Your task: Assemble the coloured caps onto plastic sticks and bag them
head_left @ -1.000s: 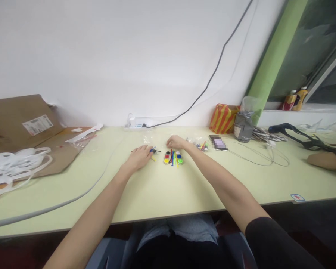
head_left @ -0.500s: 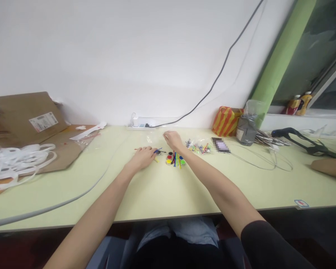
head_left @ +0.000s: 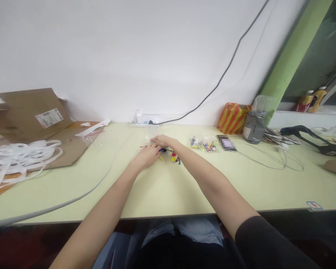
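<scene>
My left hand [head_left: 148, 155] rests palm down on the pale table [head_left: 162, 194], fingers stretched over small coloured pieces, with a blue and black piece [head_left: 164, 149] and a yellow piece [head_left: 161, 158] poking out beside it. Just beyond, my right hand [head_left: 162, 141] reaches across to the left, its fingers drawn together near a clear plastic bag [head_left: 153, 131]; whatever is between the fingertips is hidden. Under my right forearm sit small round pieces, one red [head_left: 174, 154] and one yellow [head_left: 173, 160], and a blue stick [head_left: 179, 161]. The forearm covers the other pieces there.
A clear bag of coloured pieces [head_left: 203, 144] and a phone [head_left: 226, 143] lie to the right. Behind them stand a striped bag [head_left: 232, 118] and a grey container [head_left: 253, 127]. Cardboard [head_left: 33, 112], white strapping [head_left: 25, 155] and a grey cable [head_left: 81, 196] occupy the left.
My right hand has moved left and closer to my left hand, and its forearm now covers the green and some yellow pieces. The view has shifted slightly left.
</scene>
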Available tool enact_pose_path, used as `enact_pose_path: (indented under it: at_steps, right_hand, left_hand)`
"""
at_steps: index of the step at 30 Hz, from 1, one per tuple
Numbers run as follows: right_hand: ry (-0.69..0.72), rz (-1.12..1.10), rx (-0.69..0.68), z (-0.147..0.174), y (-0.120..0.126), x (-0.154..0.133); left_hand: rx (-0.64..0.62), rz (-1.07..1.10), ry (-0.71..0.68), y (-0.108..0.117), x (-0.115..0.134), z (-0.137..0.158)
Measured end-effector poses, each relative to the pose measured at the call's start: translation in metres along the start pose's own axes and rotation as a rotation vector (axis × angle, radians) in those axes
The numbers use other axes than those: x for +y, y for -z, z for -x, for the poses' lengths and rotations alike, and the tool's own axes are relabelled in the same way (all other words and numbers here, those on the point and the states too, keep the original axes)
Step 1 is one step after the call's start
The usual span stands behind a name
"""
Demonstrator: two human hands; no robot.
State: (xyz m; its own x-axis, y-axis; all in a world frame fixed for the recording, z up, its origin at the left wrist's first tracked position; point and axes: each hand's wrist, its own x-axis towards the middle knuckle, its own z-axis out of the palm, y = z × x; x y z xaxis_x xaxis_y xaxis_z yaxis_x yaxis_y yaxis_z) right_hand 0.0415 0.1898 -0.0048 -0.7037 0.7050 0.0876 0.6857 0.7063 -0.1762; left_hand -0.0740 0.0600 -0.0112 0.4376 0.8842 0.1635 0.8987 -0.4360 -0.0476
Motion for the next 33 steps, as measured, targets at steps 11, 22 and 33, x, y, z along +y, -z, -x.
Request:
enact_pose_path:
  at_steps: [11,22,33]
  right_hand:
    - [0.233,-0.255,0.330,0.085,0.037,-0.016]
    - [-0.128,-0.501,0.955,0.201,0.020,0.008]
    - [0.003,-1.098,0.553,0.203,0.021,-0.015]
  left_hand:
    - [-0.009,0.010,0.081,0.009,0.004,-0.001]
    - [0.452,0.217,0.048,0.025,0.019,-0.006]
    - [0.357,0.788,-0.100,0.013,0.067,-0.003]
